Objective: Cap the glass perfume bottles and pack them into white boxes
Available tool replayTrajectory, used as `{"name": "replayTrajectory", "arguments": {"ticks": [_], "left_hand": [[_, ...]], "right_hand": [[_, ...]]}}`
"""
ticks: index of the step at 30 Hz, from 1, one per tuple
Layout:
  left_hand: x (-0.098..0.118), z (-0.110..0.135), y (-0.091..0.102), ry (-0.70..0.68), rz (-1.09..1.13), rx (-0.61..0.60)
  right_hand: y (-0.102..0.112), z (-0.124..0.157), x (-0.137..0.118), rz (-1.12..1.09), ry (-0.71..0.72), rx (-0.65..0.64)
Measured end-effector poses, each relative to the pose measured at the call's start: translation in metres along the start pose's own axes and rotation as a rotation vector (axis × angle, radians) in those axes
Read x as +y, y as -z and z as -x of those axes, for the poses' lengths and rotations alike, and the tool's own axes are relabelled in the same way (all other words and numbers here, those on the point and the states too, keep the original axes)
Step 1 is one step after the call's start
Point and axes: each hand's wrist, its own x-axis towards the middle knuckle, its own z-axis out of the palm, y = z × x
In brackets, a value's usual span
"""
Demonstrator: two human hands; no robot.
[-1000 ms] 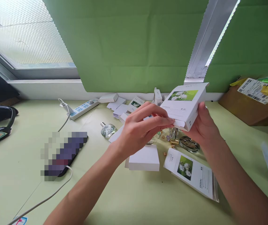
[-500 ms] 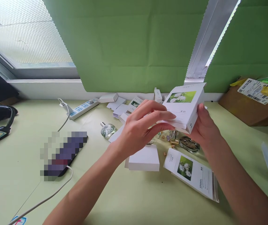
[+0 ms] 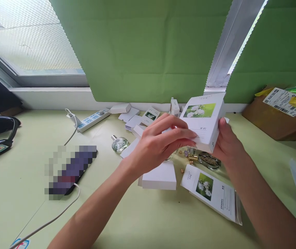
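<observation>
A white carton (image 3: 202,128) with a picture of white flowers is held up above the table, tilted. My right hand (image 3: 228,141) grips it from the right, thumb along its side and the other fingers hidden behind. At its lower left end my left hand (image 3: 165,138) pinches the edge, fingers closed on the carton. Below them lie a white box (image 3: 159,175) and another flower-printed carton (image 3: 212,193) in a clear sleeve. An oval glass perfume bottle (image 3: 209,160) with a gold neck lies under the held carton, beside small gold pieces.
Another perfume bottle (image 3: 120,144) lies left of my left hand. Several small white boxes (image 3: 134,121) are scattered toward the window. A power strip (image 3: 93,121), a phone (image 3: 72,171) with a cable, and headphones (image 3: 0,138) are on the left. A cardboard box (image 3: 274,117) stands at the right.
The carton's lower end flap has been folded in, so that end now looks closed. The carton has dipped slightly, and both hands have moved a little with it.
</observation>
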Motion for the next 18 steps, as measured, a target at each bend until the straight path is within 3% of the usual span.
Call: {"name": "replayTrajectory", "arguments": {"ticks": [9, 18], "left_hand": [[0.001, 0.001, 0.0, 0.005, -0.015, -0.038], [-0.004, 0.003, 0.008, 0.095, -0.036, -0.187]], "right_hand": [[0.002, 0.001, -0.002, 0.049, 0.044, -0.022], [0.003, 0.006, -0.01, 0.108, 0.073, 0.029]]}}
